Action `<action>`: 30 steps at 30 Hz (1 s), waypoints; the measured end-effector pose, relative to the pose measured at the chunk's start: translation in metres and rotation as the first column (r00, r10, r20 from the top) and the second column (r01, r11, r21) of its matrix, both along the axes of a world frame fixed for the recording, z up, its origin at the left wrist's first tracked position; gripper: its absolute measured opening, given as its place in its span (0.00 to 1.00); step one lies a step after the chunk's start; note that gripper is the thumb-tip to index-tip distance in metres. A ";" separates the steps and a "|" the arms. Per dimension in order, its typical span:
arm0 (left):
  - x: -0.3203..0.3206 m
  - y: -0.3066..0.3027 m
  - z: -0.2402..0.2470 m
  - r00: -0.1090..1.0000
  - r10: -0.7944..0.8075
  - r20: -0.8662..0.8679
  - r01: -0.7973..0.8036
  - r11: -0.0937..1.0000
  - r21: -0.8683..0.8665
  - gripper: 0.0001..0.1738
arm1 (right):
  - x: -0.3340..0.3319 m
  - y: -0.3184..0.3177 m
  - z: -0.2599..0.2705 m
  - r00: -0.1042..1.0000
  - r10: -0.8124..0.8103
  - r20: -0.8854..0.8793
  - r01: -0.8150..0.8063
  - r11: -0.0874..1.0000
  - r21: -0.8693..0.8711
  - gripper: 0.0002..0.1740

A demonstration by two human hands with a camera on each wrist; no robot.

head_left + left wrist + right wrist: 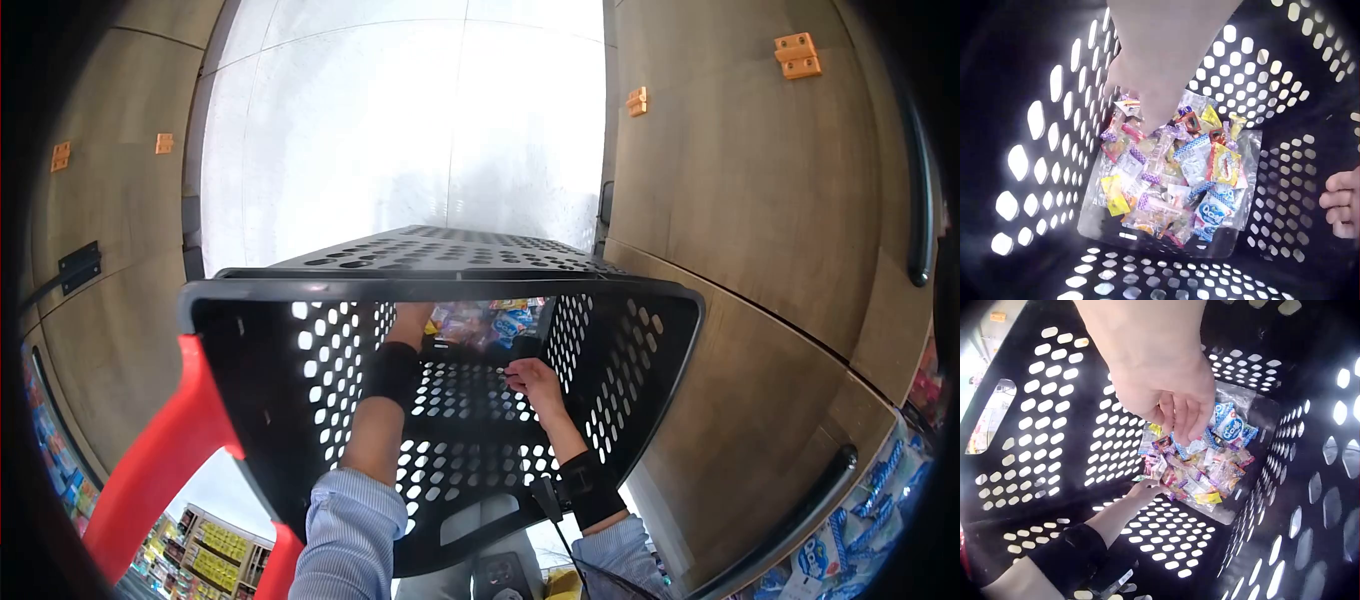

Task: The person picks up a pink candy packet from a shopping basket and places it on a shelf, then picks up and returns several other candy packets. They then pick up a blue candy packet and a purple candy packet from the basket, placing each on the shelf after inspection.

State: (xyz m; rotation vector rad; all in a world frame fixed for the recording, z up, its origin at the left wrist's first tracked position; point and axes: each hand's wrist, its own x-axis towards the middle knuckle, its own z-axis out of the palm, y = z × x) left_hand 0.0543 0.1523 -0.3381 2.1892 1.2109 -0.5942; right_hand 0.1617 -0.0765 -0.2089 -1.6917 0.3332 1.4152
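Note:
A black plastic shopping basket [450, 287] with perforated walls lies tipped, its mouth facing me. Wrapped candies [1194, 162] in a clear plastic bag [1249, 150] lie at its far end; blue, yellow and purple wrappers show. My left hand [1147, 81] reaches in along the left wall, its fingers down at the edge of the candy pile [1200, 478]. Its fingertips are hidden or blurred, so I cannot tell whether they pinch a wrapper. My right hand [1163, 394] hangs above the candies near the right side, fingers loosely curled, nothing seen in them.
A red handle [170, 450] is attached at the basket's left side. Wooden panels with orange hinges [797, 56] stand on both sides, and a bright white surface [400, 130] lies beyond. Blue-and-white packages [830, 550] fill the lower right; stocked shelves [215, 550] show at lower left.

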 end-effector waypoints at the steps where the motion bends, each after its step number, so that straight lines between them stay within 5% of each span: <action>1: 0.000 0.001 -0.010 1.000 -0.009 0.000 0.009 1.000 0.012 0.18 | 0.000 0.000 -0.004 1.000 0.004 -0.020 -0.004 1.000 0.005 0.11; 17: -0.035 -0.024 -0.092 0.985 0.088 0.151 -0.089 0.996 0.004 0.16 | -0.001 0.000 0.000 0.997 -0.066 -0.048 0.068 0.997 0.037 0.10; 20: -0.019 -0.029 -0.043 0.992 -0.121 0.045 0.123 0.992 -0.038 0.12 | 0.001 0.005 0.023 0.995 -0.078 -0.065 0.079 0.997 0.003 0.09; 23: -0.001 -0.038 0.041 0.995 -0.098 0.008 0.098 0.989 -0.114 0.10 | 0.002 0.006 0.054 0.995 -0.092 -0.050 0.092 0.996 0.009 0.09; 30: 0.022 -0.083 0.178 0.896 0.308 0.320 -0.270 0.950 -0.158 0.13 | 0.004 0.003 0.139 0.994 -0.097 -0.046 0.100 0.993 0.061 0.12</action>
